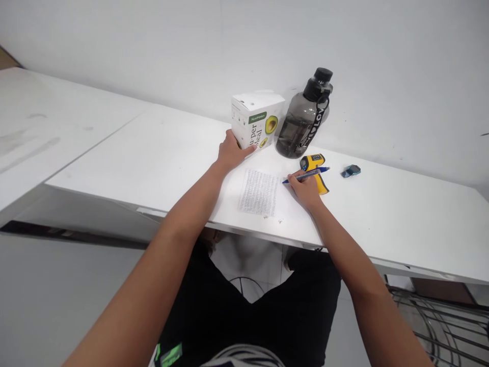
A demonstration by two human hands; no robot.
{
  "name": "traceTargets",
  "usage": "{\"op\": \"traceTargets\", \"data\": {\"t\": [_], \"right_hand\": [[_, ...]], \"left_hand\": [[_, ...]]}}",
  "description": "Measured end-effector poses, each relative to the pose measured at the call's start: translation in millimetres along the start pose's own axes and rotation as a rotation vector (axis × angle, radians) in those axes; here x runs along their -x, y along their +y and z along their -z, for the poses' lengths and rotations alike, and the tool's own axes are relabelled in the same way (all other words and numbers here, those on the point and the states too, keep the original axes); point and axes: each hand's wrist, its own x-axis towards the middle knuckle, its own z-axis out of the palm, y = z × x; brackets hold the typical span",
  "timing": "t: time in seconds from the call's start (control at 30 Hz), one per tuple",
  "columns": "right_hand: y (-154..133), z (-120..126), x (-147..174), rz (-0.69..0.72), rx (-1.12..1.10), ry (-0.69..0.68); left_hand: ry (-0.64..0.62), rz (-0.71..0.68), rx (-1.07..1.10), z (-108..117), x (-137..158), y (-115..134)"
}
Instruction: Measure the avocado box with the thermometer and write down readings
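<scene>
Seen from the head camera, both bare arms stretch forward over a white table (pixel 382 214) set against a white wall. Nearest the left hand (pixel 231 151) stands a white carton (pixel 255 118) printed with a green label and avocado pictures; it is upright with its top flaps shut, so what it holds cannot be seen. The left hand rests against the carton's lower left corner, fingers laid together along the base and thumb pointing toward the sheet, touching the box rather than gripping around it. Just right of the carton, touching or nearly touching it, stands a smoky grey water bottle (pixel 300 125) with a black screw cap and a black strap lettered in white; through its dark wall I cannot tell whether any liquid is inside. A sheet of paper (pixel 260 192) covered in dense lines of text lies flat between the two hands, near the table's front edge. The right hand (pixel 304 189) sits just beside the sheet's upper right corner, its fingers pinched closed on a blue pen (pixel 305 176), which lies almost level with its tip toward the paper. Behind that hand lies a yellow and black handheld device (pixel 315 168), partly hidden by the knuckles. Farther right, well apart, a small blue object (pixel 351 171) lies on the tabletop. Below the table edge show dark trousers and a wire frame.
</scene>
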Motion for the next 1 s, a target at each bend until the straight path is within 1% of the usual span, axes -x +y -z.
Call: {"op": "traceTargets", "data": {"t": [0.1, 0.27, 0.47, 0.6, 0.77, 0.87, 0.93, 1.0], "right_hand": [[0, 0, 0, -0.003, 0.004, 0.006], [-1, 1, -1, -0.029, -0.018, -0.037], [9, 0, -8, -0.029, -0.131, -0.016], [14, -2, -10, -0.003, -0.143, -0.031], [12, -8, -8, 0.014, -0.125, -0.032], [11, -15, -4, 0.07, -0.083, 0.002], [11, -19, 0, 0.142, -0.04, 0.036], [12, -21, 3, 0.23, -0.051, 0.04]], "left_hand": [[0.006, -0.014, 0.02, -2, -3, -5], [0.014, -0.026, 0.011, -3, -5, -8], [0.027, -0.02, -0.004, -2, -3, -5], [0.027, 0.015, -0.052, 0, -1, -3], [0.018, 0.062, -0.137, 3, -1, -1], [0.003, 0.075, -0.142, 6, -1, -1], [0.0, 0.088, -0.146, 8, -1, -2], [-0.002, 0.095, -0.143, 9, -1, -2]]}}
